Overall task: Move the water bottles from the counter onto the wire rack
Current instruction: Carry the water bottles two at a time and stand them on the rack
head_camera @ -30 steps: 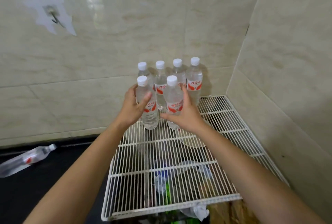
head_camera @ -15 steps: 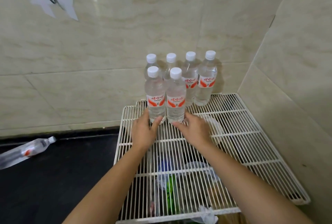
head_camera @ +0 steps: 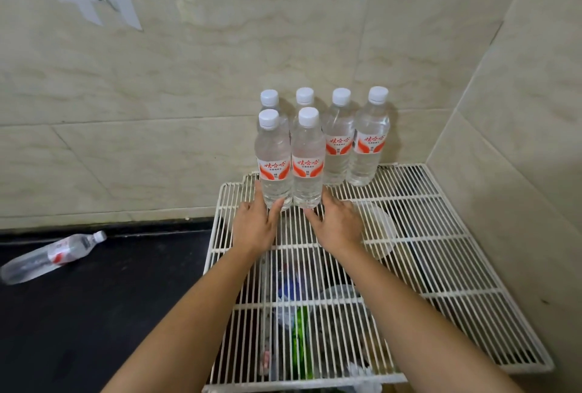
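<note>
Six bottles upright in the back corner of the rack (head_camera: 441,266): back row (head_camera: 339,144) of four by the wall (head_camera: 189,77), front-left bottle (head_camera: 273,169) and front-right bottle (head_camera: 308,169) touching, just ahead. Left hand (head_camera: 255,225) brackets the front-left base, thumb one side, fingers the other. Right hand (head_camera: 338,225) lies against the front-right base. Both loose, fingers fairly straight, gripping nothing; probably steadying the pair on the wires. Tight packing leaves room in front. Last bottle (head_camera: 50,255) lies sideways on the table (head_camera: 94,314), well left of the rack. Likely next.
</note>
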Demonstrator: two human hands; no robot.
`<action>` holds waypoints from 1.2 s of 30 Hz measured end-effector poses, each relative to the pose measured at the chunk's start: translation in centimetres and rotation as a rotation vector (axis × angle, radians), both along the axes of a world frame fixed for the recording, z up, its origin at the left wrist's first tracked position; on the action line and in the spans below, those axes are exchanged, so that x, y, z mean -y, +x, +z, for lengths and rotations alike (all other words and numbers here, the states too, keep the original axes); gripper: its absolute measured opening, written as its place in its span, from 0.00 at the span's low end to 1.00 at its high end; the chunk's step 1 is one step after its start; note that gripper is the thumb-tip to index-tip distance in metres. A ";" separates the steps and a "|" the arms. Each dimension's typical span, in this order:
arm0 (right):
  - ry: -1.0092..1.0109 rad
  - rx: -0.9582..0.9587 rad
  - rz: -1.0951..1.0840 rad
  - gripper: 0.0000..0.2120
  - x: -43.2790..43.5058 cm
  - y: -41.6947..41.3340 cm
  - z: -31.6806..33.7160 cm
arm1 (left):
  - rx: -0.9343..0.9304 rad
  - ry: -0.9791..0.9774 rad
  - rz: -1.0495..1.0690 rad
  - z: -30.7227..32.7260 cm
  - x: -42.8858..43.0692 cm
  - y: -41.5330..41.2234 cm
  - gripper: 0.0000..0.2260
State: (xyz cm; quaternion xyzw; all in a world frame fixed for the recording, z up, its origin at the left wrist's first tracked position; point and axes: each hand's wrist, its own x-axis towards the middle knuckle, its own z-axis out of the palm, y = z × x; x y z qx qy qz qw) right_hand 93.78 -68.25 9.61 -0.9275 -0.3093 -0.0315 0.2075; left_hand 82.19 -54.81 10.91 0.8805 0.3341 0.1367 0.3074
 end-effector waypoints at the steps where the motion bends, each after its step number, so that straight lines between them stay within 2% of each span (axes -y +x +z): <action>1: -0.018 -0.067 0.025 0.34 0.1 0.2 0.0 | 0.003 -0.048 -0.020 -0.5 -0.5 0.0 0.33; 4: 0.088 -0.297 0.053 0.41 1.2 -0.2 0.8 | 0.069 -0.228 -0.068 0.8 -0.3 -1.0 0.33; 6: 0.203 -0.279 0.081 0.40 2.2 -1.0 1.3 | 0.088 -0.242 -0.103 2.1 0.9 -3.0 0.32; 8: 0.246 -0.132 0.115 0.37 3.0 -2.1 2.1 | 0.077 -0.057 -0.052 2.8 1.7 -5.9 0.34; 11: 0.358 0.076 0.257 0.34 2.4 -3.7 4.1 | -0.026 0.382 0.153 3.2 2.4 -11.5 0.32; 13: 0.364 0.166 0.361 0.34 1.0 -5.2 5.0 | -0.063 0.531 0.299 4.4 3.2 -15.3 0.30; 15: 0.371 0.210 0.462 0.33 -0.4 -7.3 5.4 | -0.119 0.601 0.447 5.1 3.6 -19.1 0.29; 20: 0.328 0.208 0.698 0.32 -3.9 -14.4 5.0 | -0.268 0.618 0.655 6.1 3.6 -28.5 0.31; 28: 0.291 0.190 0.932 0.33 -11.0 -30.6 6.0 | -0.299 0.596 0.819 7.9 0.9 -45.0 0.33; 36: 0.065 0.175 0.951 0.32 -21.6 -47.3 1.8 | -0.467 0.540 0.719 6.3 -5.2 -62.7 0.33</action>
